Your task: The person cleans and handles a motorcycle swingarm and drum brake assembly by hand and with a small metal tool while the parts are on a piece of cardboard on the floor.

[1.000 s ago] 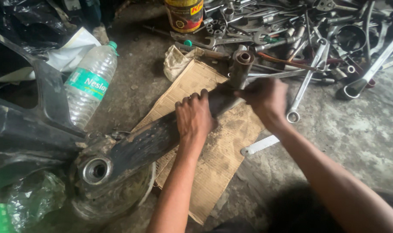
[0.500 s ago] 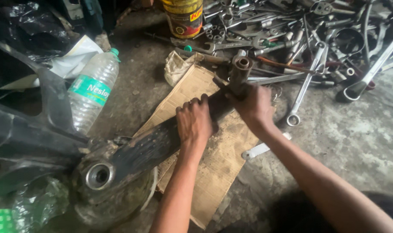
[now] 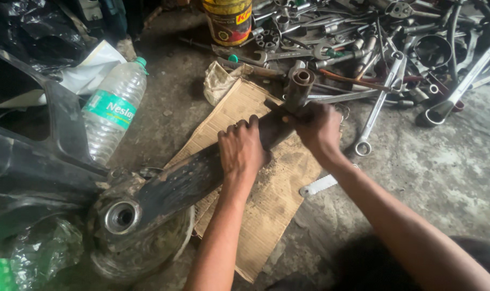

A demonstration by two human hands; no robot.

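Observation:
A long, dirty black metal arm (image 3: 186, 180) lies across a sheet of brown cardboard (image 3: 266, 205) on the concrete floor. Its near end has a round steel bush (image 3: 118, 216); its far end has an upright steel tube (image 3: 300, 86). My left hand (image 3: 240, 151) grips the middle of the arm from above. My right hand (image 3: 317, 129) is closed around the arm just below the upright tube.
A plastic water bottle (image 3: 113, 110) lies at the left beside a black plastic panel (image 3: 35, 161). A heap of spanners and sockets (image 3: 385, 48) fills the upper right, with a yellow can (image 3: 229, 20) behind. A crumpled rag (image 3: 218, 81) and a white strip (image 3: 320, 185) lie by the cardboard.
My right hand has slid left along the arm toward the tube end. The left hand keeps its grip on the middle.

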